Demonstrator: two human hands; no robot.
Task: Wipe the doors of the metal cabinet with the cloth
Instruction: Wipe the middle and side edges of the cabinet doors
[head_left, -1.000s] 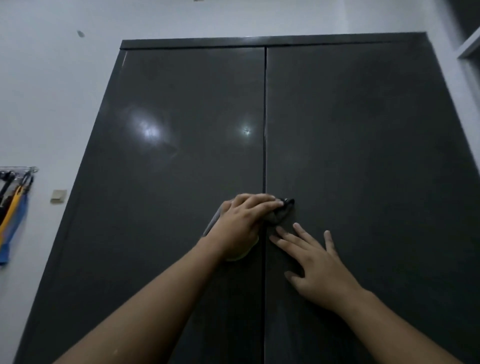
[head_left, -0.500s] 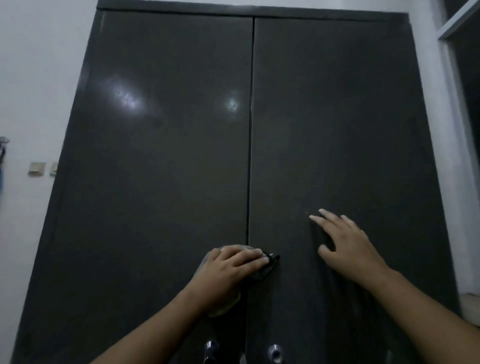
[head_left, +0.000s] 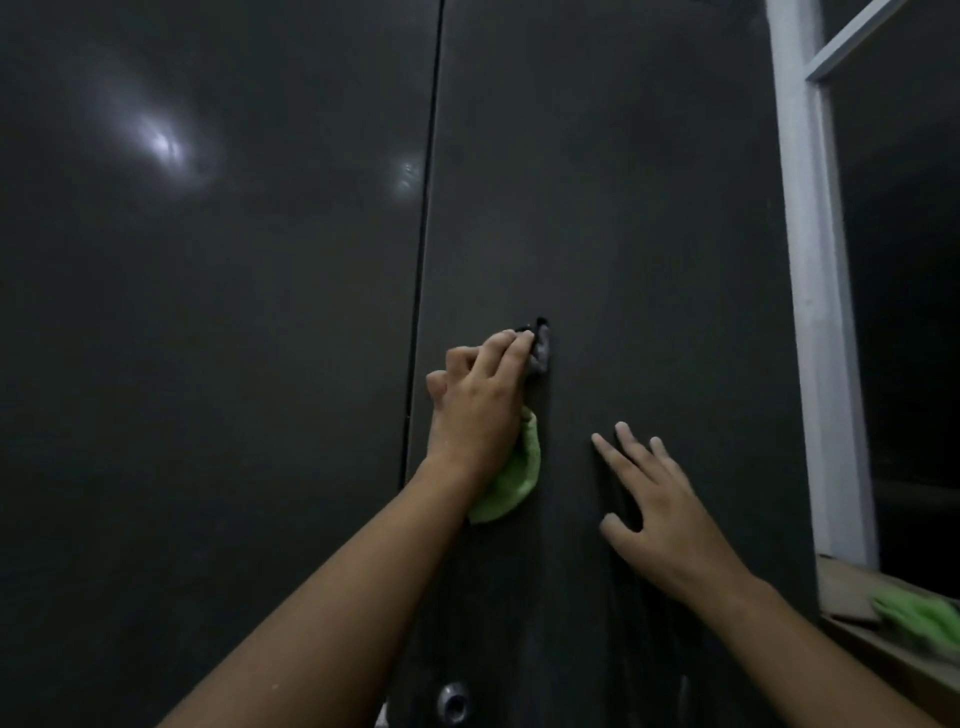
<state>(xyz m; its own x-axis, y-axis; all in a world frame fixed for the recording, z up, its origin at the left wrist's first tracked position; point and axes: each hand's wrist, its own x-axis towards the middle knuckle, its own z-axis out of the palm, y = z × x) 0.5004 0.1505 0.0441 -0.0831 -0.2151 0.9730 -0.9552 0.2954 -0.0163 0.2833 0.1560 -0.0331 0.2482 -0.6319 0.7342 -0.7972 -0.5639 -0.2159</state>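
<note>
Two hands are laid on the right door (head_left: 623, 208). Nearest, the right hand (head_left: 665, 514) is pressed flat, fingers straight and spread, nothing held; probably placed to brace the panel against the wiping push. Further up, just right of the centre seam, the left hand (head_left: 478, 410) is set with fingers curled and clamped on the cloth (head_left: 511, 483): green tail left hanging below the palm, grey wad pushed against the metal past the fingertips. No contact is made with the left door (head_left: 208, 312). A second green rag (head_left: 919, 618) is parked on the window sill (head_left: 852, 571), far right.
</note>
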